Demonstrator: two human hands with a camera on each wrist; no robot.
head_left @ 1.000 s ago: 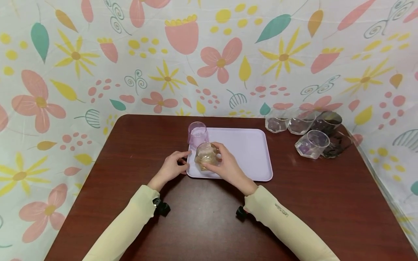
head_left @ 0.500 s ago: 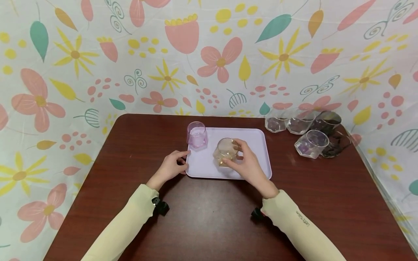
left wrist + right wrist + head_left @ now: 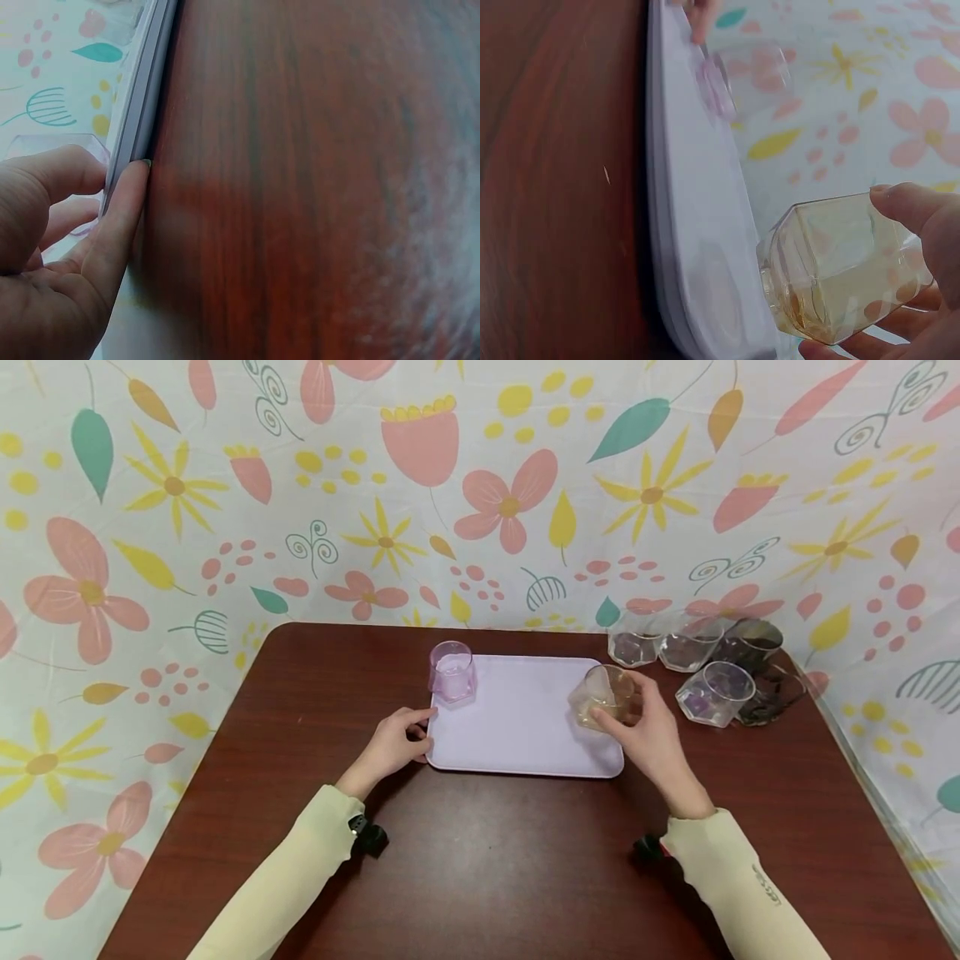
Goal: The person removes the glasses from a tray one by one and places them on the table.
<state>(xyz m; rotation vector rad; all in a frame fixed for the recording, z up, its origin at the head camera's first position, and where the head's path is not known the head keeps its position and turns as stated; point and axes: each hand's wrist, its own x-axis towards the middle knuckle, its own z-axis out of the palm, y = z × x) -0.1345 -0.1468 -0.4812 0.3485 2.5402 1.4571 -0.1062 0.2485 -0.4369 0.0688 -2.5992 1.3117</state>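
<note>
Right hand [image 3: 651,737] grip closed round the amber glass [image 3: 602,695], tilted, held above the tray's [image 3: 525,727] right edge. Left hand [image 3: 395,743] fingers curled, pinching the tray's near-left corner. Purple glass [image 3: 452,672] upright at tray's far-left corner. Other glasses [image 3: 693,664] clustered on the desk [image 3: 487,860], far right.

Tray [image 3: 525,727] middle open; purple cup [image 3: 452,672] blocks its far-left corner. Cluster of glasses [image 3: 697,664] crowds the surface's far-right edge; near surface [image 3: 495,868] passable.
</note>
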